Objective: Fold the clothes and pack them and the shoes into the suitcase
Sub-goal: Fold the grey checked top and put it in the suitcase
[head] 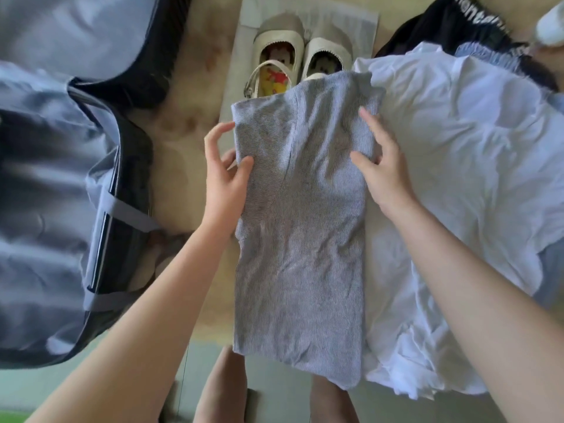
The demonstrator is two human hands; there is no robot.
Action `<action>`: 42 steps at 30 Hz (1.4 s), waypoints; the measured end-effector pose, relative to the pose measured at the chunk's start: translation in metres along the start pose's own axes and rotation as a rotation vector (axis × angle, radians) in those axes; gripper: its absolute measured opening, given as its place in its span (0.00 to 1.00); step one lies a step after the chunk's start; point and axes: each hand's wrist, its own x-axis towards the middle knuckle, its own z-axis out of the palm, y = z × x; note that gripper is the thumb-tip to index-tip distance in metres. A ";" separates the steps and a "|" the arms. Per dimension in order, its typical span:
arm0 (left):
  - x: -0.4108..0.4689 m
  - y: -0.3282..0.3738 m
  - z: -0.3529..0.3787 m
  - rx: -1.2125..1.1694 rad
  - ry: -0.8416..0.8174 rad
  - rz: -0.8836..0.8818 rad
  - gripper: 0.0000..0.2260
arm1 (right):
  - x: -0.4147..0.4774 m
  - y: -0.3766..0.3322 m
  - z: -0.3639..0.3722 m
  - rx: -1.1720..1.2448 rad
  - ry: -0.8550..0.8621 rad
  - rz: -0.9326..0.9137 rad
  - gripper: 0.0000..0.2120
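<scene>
With your left hand (224, 175) pinching the striped garment's (300, 227) edge and right hand (380, 166) spread flat on it mid-table, smooth wrinkles outward, then fold squarely toward the near table edge.

Finely grey-and-white striped top (300, 209), plain white garment (457, 166), cream shoes (302, 54), grey-lined dark suitcase (55, 178)
</scene>
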 end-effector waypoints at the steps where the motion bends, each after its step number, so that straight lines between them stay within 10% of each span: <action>1: 0.001 -0.003 -0.002 0.057 -0.036 0.022 0.19 | 0.000 0.001 -0.001 -0.005 -0.015 0.014 0.28; 22: 0.102 0.057 0.006 0.385 -0.027 0.271 0.28 | 0.086 -0.052 -0.020 -0.041 0.031 -0.024 0.38; 31: 0.011 -0.007 -0.023 0.443 0.110 0.101 0.22 | -0.013 0.017 -0.004 0.032 0.195 0.191 0.31; 42: -0.172 -0.087 -0.046 0.548 -0.052 -0.477 0.40 | -0.240 0.066 0.020 -0.202 0.114 0.368 0.24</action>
